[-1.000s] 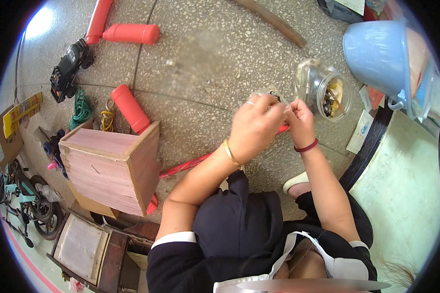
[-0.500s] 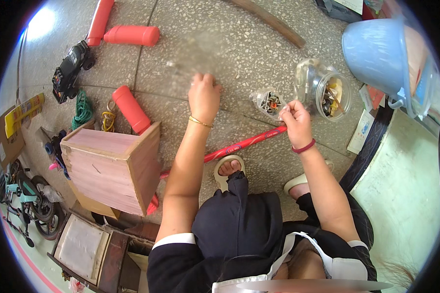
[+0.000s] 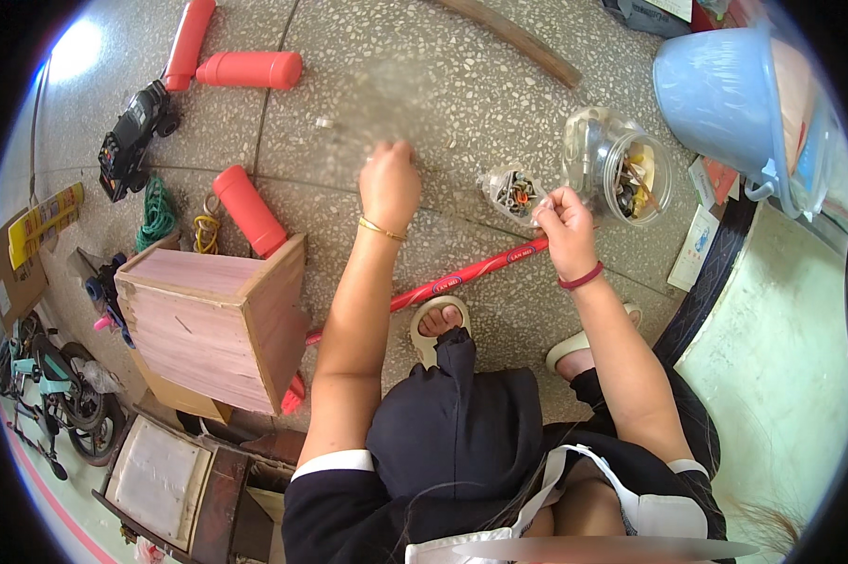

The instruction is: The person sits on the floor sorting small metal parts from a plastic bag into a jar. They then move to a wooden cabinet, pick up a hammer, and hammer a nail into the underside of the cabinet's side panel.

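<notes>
Speckled terrazzo floor [image 3: 424, 85] fills the head view, strewn with red cylinders [image 3: 247, 70], a wooden box [image 3: 219, 320], a blue plastic basin [image 3: 725, 89] and a clear jar [image 3: 621, 164] lying on its side. Left hand [image 3: 389, 185] reaches out over bare floor, fingers curled under, so whether it grips anything cannot be told. Right hand [image 3: 565, 226] pinches shut on the edge of a small clear bag of hardware [image 3: 510, 191], which rests on the floor just beside the jar, above a red rod [image 3: 462, 275].

Left hand [image 3: 390, 184] wears a thin gold bangle; right hand [image 3: 563, 222] a red wristband. Short dark sleeves with white cuffs, pale sandals.
</notes>
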`<state>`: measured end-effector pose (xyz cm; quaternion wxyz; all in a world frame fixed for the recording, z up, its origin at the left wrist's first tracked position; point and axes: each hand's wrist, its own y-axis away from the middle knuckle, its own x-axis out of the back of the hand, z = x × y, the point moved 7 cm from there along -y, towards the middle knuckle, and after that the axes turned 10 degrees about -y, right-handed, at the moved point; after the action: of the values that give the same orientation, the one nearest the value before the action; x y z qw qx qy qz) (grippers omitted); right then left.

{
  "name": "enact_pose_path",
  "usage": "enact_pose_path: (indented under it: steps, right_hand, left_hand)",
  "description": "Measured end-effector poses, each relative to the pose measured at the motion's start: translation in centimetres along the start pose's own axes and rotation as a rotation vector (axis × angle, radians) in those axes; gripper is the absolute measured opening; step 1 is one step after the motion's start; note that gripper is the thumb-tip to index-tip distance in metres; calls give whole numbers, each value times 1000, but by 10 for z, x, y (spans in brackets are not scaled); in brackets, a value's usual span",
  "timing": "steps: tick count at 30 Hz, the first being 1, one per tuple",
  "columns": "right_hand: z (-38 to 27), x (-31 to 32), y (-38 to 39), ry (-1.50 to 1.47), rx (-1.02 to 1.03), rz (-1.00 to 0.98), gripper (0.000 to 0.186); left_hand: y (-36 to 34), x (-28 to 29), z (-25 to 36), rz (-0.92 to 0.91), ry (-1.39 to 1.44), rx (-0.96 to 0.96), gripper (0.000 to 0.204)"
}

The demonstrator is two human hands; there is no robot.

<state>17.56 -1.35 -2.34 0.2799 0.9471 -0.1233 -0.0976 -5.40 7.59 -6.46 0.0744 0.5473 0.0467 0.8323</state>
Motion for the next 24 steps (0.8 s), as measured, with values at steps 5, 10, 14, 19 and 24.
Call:
enact_pose_path:
  steps: [5,10,14,19,24]
  right_hand:
    - [3,7,1,14,15,-1,10]
    - [3,8,4,46,26,-2,10]
    - [4,8,5,36,10,3,10]
    - [0,2,4,16,18,0,11]
    - [1,4,4,20,15,-8,12]
  left_hand:
    - [6,2,15,-34,170,-83,10]
    - [13,-18,31,-93,-19,-232,7]
    - [10,-20,44,-46,-65,-284,4]
    - [3,-18,75,-39,81,-411,12]
    - [2,-29,90,-118,-39,-437,7]
